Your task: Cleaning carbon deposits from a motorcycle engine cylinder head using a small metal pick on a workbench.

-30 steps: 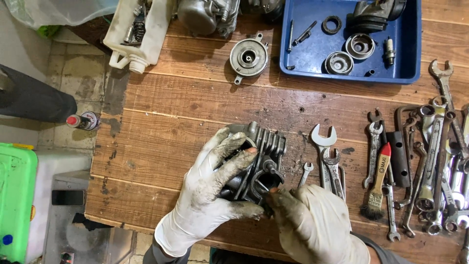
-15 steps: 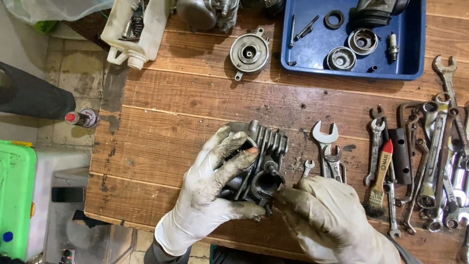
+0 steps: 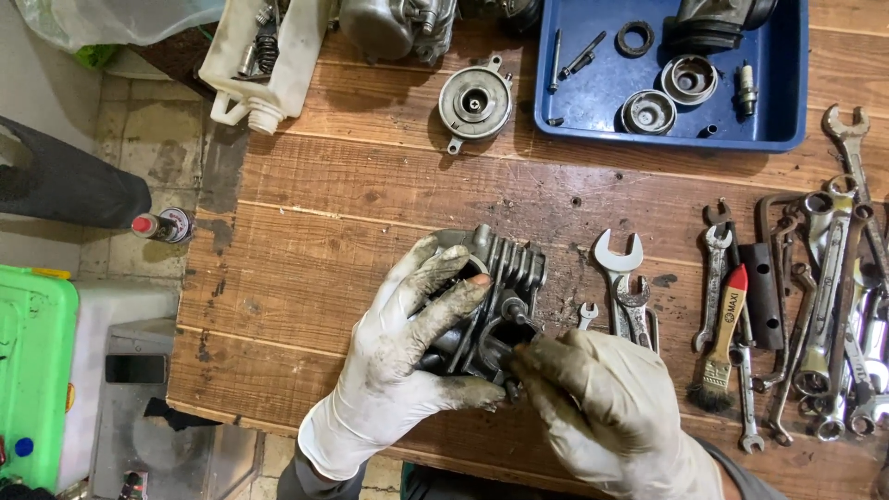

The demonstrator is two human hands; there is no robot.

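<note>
Since the earlier frames little has shifted: both gloved hands keep their place at the near edge of the wooden bench, only the right one has drawn slightly nearer and its fingers have tightened on the part. At the left, the left hand wraps the finned engine cylinder head, fingers spread and curled over its top, holding it firmly against the boards. To its right, the right hand is closed, fingertips pinched at a small fitting on the head's near side; what they grip is hidden. Bare planks lie to the left and beyond. Further right, open-ended spanners, a red-handled brush and more wrenches crowd that side, with a blue tray at the far edge.
</note>
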